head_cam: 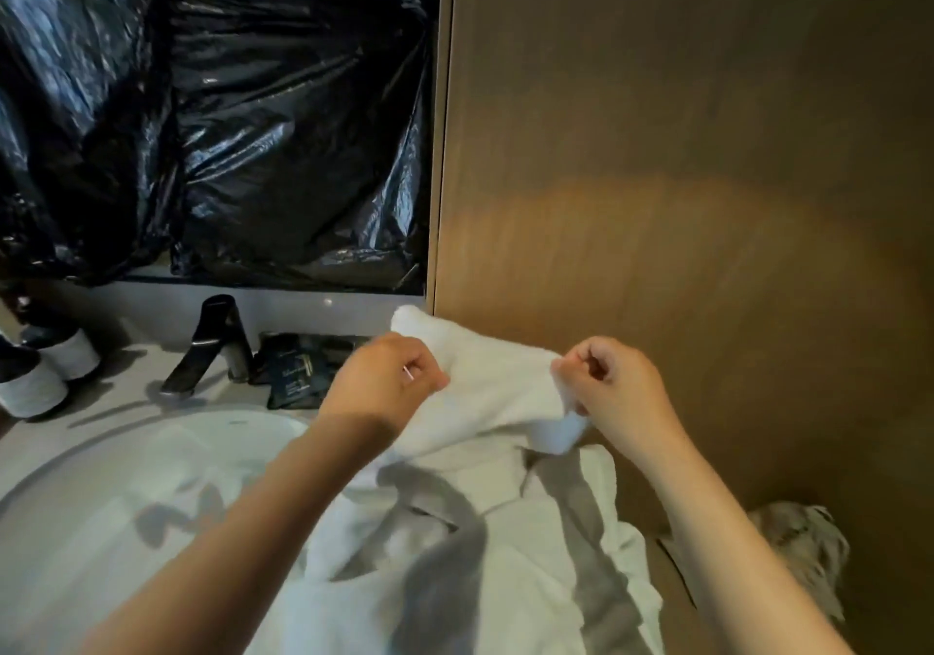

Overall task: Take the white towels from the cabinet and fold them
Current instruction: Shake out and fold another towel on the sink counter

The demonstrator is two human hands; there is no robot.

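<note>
A small white towel (498, 386) is stretched between both hands above the counter. My left hand (389, 376) pinches its left edge with the fingers closed. My right hand (614, 386) grips its right edge, and a corner hangs down below that fist. Under the hands a heap of more white towels (530, 553) lies rumpled across the counter's right part, with the shadows of my arms on it. The cabinet itself cannot be made out.
A round white basin (126, 503) fills the lower left, with a dark tap (212, 346) behind it. Dark sachets (295, 376) lie beside the tap, two white cups (45, 376) stand far left. Black plastic sheeting (217, 108) covers the back wall; a brown wooden panel (682, 174) rises on the right.
</note>
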